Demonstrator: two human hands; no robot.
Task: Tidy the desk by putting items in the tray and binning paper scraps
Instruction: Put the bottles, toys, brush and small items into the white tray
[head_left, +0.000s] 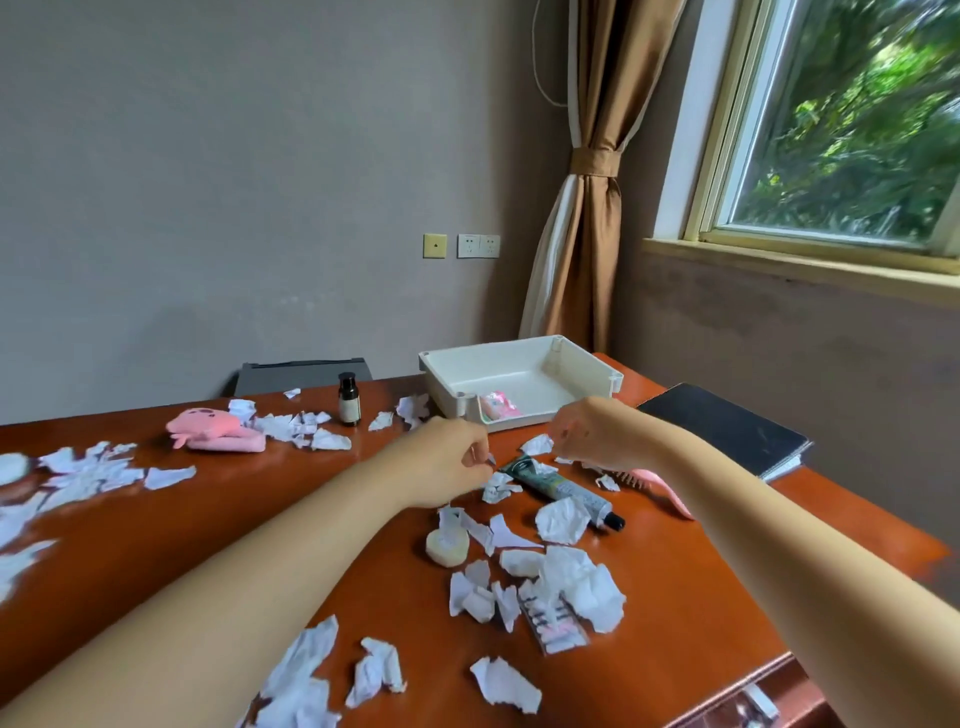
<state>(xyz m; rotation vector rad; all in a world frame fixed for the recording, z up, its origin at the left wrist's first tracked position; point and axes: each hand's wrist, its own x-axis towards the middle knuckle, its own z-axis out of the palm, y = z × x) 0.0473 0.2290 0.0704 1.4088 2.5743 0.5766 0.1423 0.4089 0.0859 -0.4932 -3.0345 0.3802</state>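
Bare forearms lead to a bare left hand (448, 462) and bare right hand (597, 432).

Grey wall (208, 182) at ten o'clock, brown curtain (592, 234) tied back at one o'clock, window (711, 156) with green trees (872, 130) at two o'clock, yellow plate (435, 245) and white sockets (478, 246) at twelve, grey chair back (304, 374) at nine.

The left grip (452, 462) pinches a small paper scrap (491, 459) at its fingertips, just above the tabletop (260, 519). The right grip (597, 434) hangs near it, fingers curled downward; whether it holds anything cannot be told. Between the two grips and slightly nearer the viewer lies a dark tube (563, 491). Beyond both grips stands the white tray (519, 358), a pink packet (498, 405) inside it. A pink comb (665, 488) lies just right of the right grip.
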